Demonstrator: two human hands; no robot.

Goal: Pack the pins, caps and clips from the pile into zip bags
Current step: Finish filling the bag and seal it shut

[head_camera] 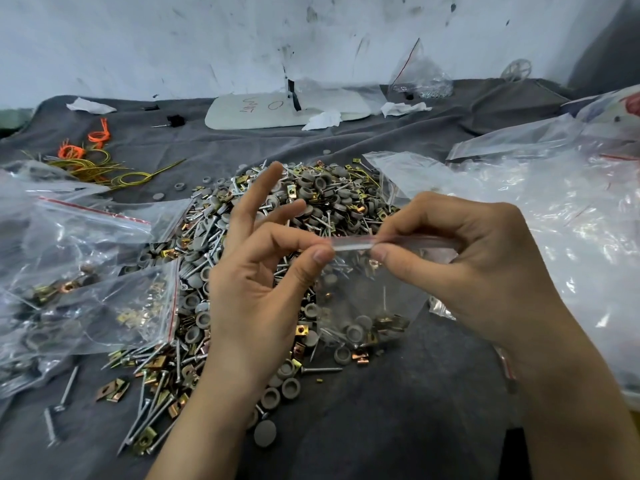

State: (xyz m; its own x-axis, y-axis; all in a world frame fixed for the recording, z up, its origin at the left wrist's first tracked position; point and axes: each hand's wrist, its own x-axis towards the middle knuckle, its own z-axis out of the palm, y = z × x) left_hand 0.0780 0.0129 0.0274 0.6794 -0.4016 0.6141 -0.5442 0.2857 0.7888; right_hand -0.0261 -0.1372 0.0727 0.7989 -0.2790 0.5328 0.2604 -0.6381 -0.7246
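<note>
Wire ties (71,152) are seen far left, filled bags (86,271) stacked left of the pile (332,199), empty bags (554,209) right. Over the pile's near edge a zip bag (363,303) is held, its seal strip pinched by left hand (256,292) and right hand (474,268), thumb on forefinger. Pile middle is hidden behind hand and bag. Empty bags are cut off at the frame; board (287,110) writing cannot be read.

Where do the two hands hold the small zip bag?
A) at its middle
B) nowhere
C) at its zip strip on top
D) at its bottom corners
C: the left hand and the right hand both pinch the zip strip at the top of the small zip bag, which hangs below them.
</note>
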